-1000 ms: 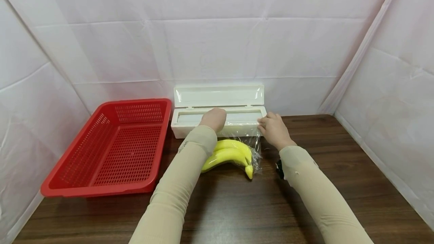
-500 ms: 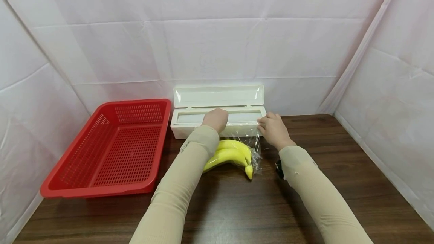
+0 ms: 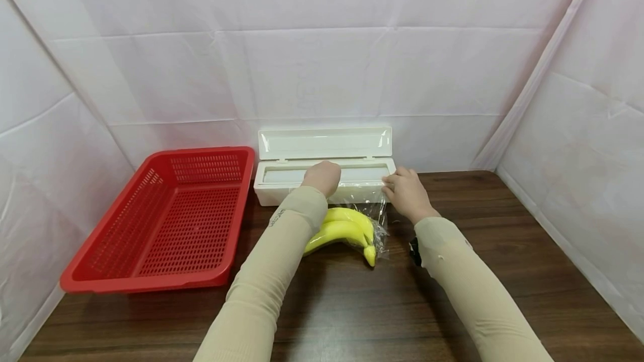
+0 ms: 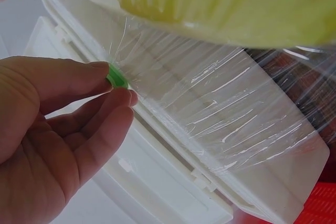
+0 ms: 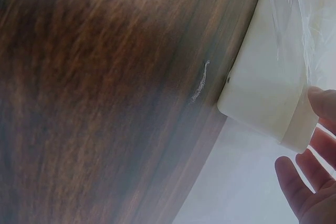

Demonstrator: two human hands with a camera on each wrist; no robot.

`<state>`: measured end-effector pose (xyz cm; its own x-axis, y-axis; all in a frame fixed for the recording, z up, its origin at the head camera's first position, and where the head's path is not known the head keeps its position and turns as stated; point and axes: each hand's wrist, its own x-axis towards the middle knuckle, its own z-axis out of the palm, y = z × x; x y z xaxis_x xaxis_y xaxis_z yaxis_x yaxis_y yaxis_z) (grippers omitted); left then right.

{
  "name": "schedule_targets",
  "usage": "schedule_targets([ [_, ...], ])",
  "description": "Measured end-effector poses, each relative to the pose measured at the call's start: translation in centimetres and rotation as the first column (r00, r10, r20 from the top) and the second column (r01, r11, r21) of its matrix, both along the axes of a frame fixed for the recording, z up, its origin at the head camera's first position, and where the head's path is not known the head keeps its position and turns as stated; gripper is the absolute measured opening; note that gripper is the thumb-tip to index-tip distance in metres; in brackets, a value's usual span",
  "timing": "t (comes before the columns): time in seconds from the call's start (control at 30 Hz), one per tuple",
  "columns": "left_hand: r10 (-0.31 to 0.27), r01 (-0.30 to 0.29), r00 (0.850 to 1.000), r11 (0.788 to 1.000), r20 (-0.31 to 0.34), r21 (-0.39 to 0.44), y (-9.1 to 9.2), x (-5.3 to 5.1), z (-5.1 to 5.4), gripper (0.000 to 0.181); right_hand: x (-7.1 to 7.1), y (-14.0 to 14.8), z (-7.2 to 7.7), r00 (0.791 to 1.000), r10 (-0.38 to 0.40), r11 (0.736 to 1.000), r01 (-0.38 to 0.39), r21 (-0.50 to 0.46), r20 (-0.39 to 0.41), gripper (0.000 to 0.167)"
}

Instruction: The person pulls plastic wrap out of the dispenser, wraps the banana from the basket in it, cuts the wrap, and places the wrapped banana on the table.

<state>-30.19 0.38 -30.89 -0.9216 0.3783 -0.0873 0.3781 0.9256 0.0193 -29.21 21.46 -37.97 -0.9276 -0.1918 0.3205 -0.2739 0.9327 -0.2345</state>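
Observation:
A white cling film dispenser box [image 3: 270,195] stands at the back of the table with its lid raised. My left hand [image 3: 323,177] is over the middle of its front edge. In the left wrist view, that thumb and fingers pinch a small green slide cutter [image 4: 117,77] on the edge. Clear cling film [image 4: 226,108] stretches from the box over yellow bananas [image 3: 343,230] lying in front of it. At the box's right end, my right hand [image 3: 408,194] grips the corner, its thumb on the film-covered edge in the right wrist view.
A red plastic basket [image 3: 230,253] with slotted walls stands to the left of the box. White cloth walls [image 3: 312,71] enclose the back and sides of the dark wooden table [image 3: 352,312]. A shred of film [image 5: 201,82] lies on the wood.
My left hand has slid a little to the right along the box's front edge. The right hand, the box and the bananas have kept their places.

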Motion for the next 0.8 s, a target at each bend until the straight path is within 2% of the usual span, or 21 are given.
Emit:
schedule_targets([
  [0.33, -0.005, 0.005, 1.000, 1.000, 0.003, 0.001, -0.01, 0.13, 0.17, 0.025, -0.07, -0.09, -0.18, 1.000, 0.012, 1.000, -0.012, -0.006, -0.017, 0.031],
  [0.8, -0.011, 0.011, 1.000, 1.000, 0.000, -0.005, 0.31, 0.28, 0.37, 0.025, 0.04, -0.02, -0.12, 1.000, 0.002, 1.000, -0.002, -0.008, -0.002, 0.031],
])
